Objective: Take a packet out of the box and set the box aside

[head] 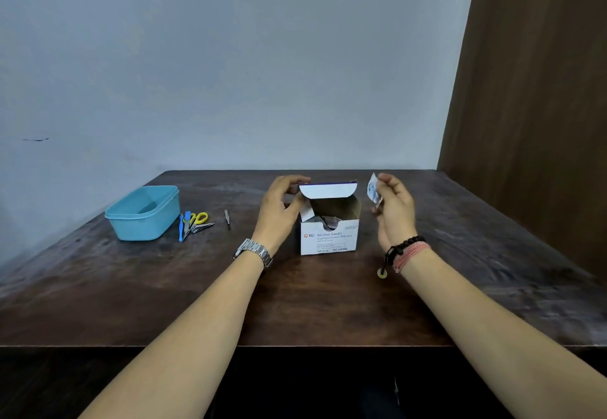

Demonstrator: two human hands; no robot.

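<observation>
A white box of alcohol swabs (329,238) stands open in the middle of the dark wooden table (295,303), its lid flap raised, several packets showing inside. My left hand (281,213), with a metal watch on the wrist, grips the left edge of the raised lid between fingers and thumb. My right hand (394,211), with bead and thread bracelets on the wrist, is to the right of the box and pinches one small swab packet (373,190) held upright above the table.
A light blue plastic tub (144,213) sits at the left of the table. Beside it lie yellow-handled scissors (198,218), a blue tool, a metal clipper and a small dark tweezer-like tool (227,219). A brown panel stands at the right.
</observation>
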